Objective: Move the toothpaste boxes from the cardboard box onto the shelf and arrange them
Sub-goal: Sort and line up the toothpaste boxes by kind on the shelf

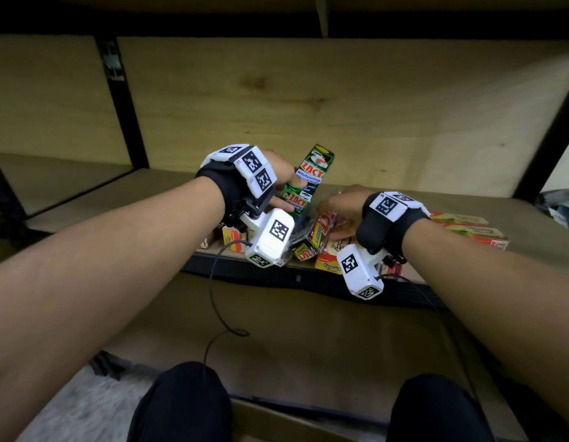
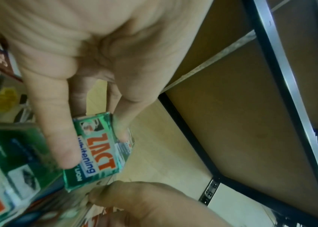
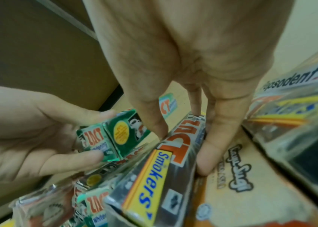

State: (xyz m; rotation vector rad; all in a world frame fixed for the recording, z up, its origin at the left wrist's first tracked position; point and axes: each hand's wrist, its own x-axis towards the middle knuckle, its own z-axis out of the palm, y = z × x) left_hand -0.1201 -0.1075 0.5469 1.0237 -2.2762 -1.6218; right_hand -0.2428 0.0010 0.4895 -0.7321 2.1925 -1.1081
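Left hand (image 1: 278,183) clamps the light, stiff green cardboard toothpaste box (image 1: 311,177) at its lower end; right hand (image 1: 342,212) pinches the silver Smokers box (image 3: 164,173) just beside it; glossy, likely slippery.

— Where's your Zact Whitening box (image 1: 311,177)?
— Frame centre, on the shelf (image 1: 388,205), tilted above the Smokers box (image 1: 315,237); Pepsodent boxes (image 1: 468,229) lie at your right.

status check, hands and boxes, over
Left hand grips green Zact box, tilted above shelf. Right hand pinches Zact Smokers box. Loose boxes crowd underneath.
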